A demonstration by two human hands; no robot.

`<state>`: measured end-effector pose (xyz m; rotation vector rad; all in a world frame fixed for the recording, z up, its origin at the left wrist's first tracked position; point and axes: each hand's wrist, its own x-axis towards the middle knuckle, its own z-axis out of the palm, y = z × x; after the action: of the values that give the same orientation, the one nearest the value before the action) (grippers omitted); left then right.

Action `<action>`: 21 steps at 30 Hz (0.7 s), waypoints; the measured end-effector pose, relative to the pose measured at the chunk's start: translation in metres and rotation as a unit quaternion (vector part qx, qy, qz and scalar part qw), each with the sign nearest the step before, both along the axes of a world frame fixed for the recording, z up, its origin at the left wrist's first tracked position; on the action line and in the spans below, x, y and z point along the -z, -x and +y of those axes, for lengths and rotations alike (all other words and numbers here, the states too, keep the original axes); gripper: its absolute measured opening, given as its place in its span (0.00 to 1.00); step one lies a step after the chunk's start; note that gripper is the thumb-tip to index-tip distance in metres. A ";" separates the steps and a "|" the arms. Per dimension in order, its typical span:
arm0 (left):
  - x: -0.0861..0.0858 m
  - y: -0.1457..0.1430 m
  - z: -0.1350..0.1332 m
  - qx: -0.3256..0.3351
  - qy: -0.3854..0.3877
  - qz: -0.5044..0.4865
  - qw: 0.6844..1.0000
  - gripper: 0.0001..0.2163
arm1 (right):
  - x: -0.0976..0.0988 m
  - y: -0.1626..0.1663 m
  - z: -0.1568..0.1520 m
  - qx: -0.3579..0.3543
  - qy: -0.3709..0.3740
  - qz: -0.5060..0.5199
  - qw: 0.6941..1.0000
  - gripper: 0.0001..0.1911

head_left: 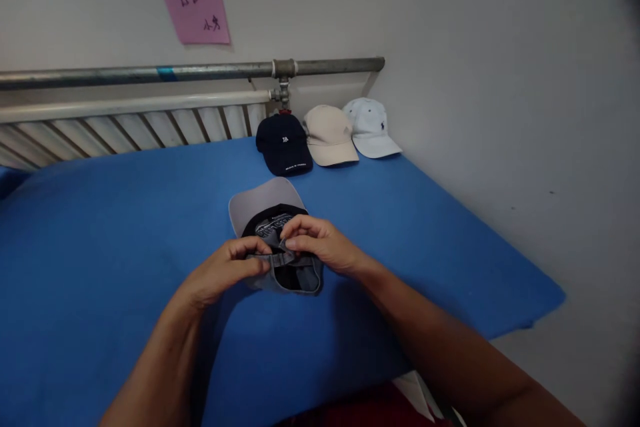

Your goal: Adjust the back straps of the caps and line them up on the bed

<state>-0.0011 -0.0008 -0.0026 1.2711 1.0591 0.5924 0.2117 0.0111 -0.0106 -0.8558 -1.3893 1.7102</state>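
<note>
A grey baseball cap [267, 203] lies upside down on the blue-covered table, its brim pointing away from me and its dark inside showing. My left hand [220, 270] pinches the back strap [280, 259] near its buckle, at the cap's left rear edge. On the other side, my right hand [323, 240] has thumb and fingertips closed on the strap's free end, just above the buckle. The strap's exact path through the buckle is too small to make out.
Along the back stand a navy cap [284, 145], a beige cap [330, 135] and a white cap [373, 128]. Behind the blue surface [125, 233] are a white radiator [125, 130] and a metal pipe [215, 71]. A pink paper [193, 3] hangs on the wall.
</note>
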 end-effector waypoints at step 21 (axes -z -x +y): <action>0.003 -0.011 0.001 -0.073 0.047 -0.011 0.996 0.07 | -0.002 0.006 -0.006 0.044 -0.046 -0.058 0.996 0.02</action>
<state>0.0101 0.0005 -0.0052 1.1086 1.1545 0.6576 0.2062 0.0056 -0.0089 -0.9634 -1.4725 1.5400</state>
